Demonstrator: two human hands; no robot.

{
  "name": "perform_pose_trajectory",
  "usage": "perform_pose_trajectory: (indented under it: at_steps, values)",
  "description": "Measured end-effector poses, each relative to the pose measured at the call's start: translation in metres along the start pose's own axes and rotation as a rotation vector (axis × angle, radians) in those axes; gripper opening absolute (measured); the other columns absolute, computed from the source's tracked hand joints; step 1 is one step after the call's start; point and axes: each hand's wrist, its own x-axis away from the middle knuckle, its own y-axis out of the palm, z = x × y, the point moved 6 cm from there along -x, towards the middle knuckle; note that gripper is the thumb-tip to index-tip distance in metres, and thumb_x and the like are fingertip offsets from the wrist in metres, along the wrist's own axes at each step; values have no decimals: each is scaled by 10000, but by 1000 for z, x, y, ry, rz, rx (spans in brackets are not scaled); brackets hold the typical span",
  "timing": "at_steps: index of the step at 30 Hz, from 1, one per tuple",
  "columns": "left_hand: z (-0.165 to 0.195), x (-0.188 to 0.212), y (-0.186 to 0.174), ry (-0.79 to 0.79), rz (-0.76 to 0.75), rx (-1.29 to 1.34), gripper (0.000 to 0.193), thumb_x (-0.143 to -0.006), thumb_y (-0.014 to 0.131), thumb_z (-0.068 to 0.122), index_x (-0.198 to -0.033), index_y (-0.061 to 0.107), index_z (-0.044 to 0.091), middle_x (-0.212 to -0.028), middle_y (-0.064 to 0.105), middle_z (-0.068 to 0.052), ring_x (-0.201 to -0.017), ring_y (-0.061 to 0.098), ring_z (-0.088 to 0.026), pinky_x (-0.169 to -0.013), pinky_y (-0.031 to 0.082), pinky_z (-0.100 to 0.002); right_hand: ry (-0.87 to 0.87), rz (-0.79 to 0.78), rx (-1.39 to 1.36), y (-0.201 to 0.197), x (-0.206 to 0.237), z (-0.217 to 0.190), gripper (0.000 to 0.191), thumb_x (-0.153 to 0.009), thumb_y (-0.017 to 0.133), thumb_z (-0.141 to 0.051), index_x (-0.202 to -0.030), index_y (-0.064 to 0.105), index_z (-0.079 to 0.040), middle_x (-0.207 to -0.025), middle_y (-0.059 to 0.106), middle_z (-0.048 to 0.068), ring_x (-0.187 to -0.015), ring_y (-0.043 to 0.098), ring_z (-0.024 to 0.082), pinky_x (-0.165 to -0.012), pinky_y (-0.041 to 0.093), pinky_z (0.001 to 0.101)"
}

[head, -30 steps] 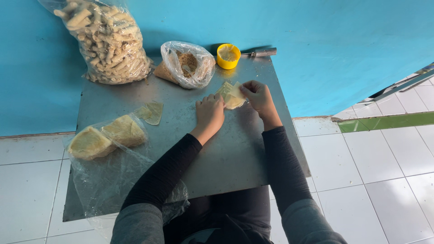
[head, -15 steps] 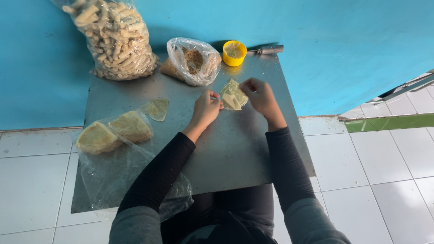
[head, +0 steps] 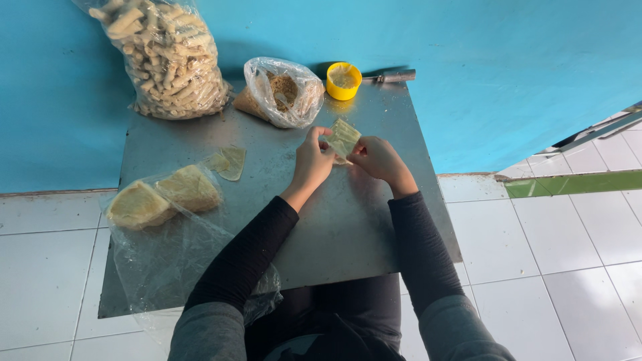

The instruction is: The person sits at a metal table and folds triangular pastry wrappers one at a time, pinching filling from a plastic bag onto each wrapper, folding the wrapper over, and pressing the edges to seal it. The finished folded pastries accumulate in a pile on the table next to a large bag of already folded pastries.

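My left hand (head: 311, 162) and my right hand (head: 378, 158) both pinch a thin pale yellow wrapper sheet (head: 344, 138), lifted a little above the grey metal table (head: 348, 227). The sheet stands tilted between the fingertips. Just beyond the hands lies an open clear bag of brown crumbly filling (head: 284, 90). A small yellow cup (head: 344, 80) stands at the back edge.
A big clear bag of pale rolled sticks (head: 164, 57) leans on the blue wall at the back left. Two stacks of wrappers in clear plastic (head: 164, 197) lie at the left, a loose wrapper (head: 227, 162) beside them. A dark-handled tool (head: 394, 77) lies behind the cup. White floor tiles surround the table.
Both hands have lifted the wrapper sheet off the table and tilted it up between the fingertips. The other things stay where they were.
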Motion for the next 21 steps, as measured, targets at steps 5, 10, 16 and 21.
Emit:
perform_pose_trajectory:
  at_steps: [5, 10, 16, 21]
  values:
    - [17, -15, 10, 88, 26, 178, 185, -893, 680, 56, -1055, 703, -32, -943, 736, -102, -838, 749, -151, -730, 605, -281, -42, 124, -361, -18, 4, -7, 205, -959, 672, -161, -1104, 673, -17, -967, 724, 104, -892, 699, 184, -819, 543, 329]
    - [22, -27, 19, -58, -12, 265, 254, -945, 692, 199, -1068, 722, -20, -911, 781, -89, -854, 771, -136, -747, 582, -269, -136, 25, -647, -36, 10, -22, 434, -821, 664, 22, -1245, 593, -38, -1131, 640, 32, -1042, 613, 131, -899, 517, 287]
    - [34, -13, 11, 125, 13, -63, 280, -944, 720, 254, -1016, 761, -14, -902, 790, -135, -827, 770, -178, -758, 575, -292, -74, 87, -578, -29, 3, 0, 413, -764, 472, 60, -1063, 746, -17, -1014, 726, 24, -1030, 649, 117, -878, 518, 257]
    - [23, 16, 4, 142, -25, -200, 220, -900, 738, 222, -983, 746, 19, -894, 776, -120, -804, 766, -222, -734, 584, -335, 117, 231, -427, -23, -4, 29, 173, -912, 633, -101, -1044, 735, -57, -915, 702, 43, -835, 631, 146, -761, 516, 294]
